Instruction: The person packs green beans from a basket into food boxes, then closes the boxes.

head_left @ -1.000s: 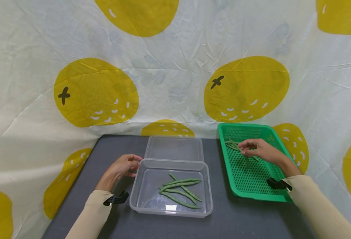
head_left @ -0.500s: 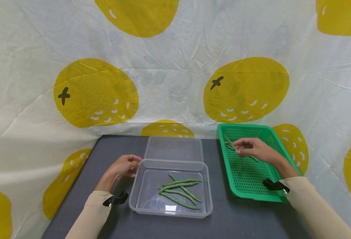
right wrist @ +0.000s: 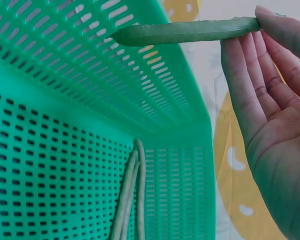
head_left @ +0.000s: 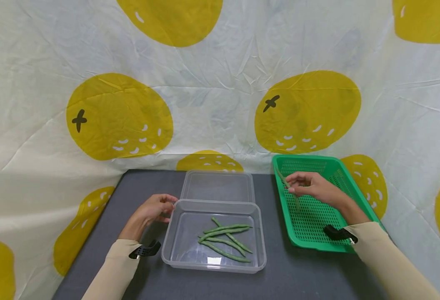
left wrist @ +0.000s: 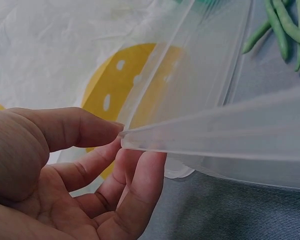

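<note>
Grey table (head_left: pixel 137 187) sat against a white cloth backdrop (head_left: pixel 220 75) printed with yellow fruit. Green perforated basket (head_left: pixel 310 233) lay on the table's right side; a few green beans (right wrist: pixel 130 200) lay together on its slotted floor near a corner. Clear plastic tub (head_left: pixel 182 254) sat mid-table and held several loose beans (head_left: pixel 225 239), criss-crossed. Clear lid (head_left: pixel 218 185) lay flat just behind the tub, touching it. Left hand (head_left: pixel 153 210) was at the tub's near-left corner, thumb and fingers (left wrist: pixel 140 180) pinching the rim (left wrist: pixel 200 135). Right hand (head_left: pixel 313 187) was over the basket's left part, fingertips (right wrist: pixel 277 25) pinching one end of a single green bean (right wrist: pixel 185 31), which was raised off the basket floor. Other fingers lay fairly straight alongside.
</note>
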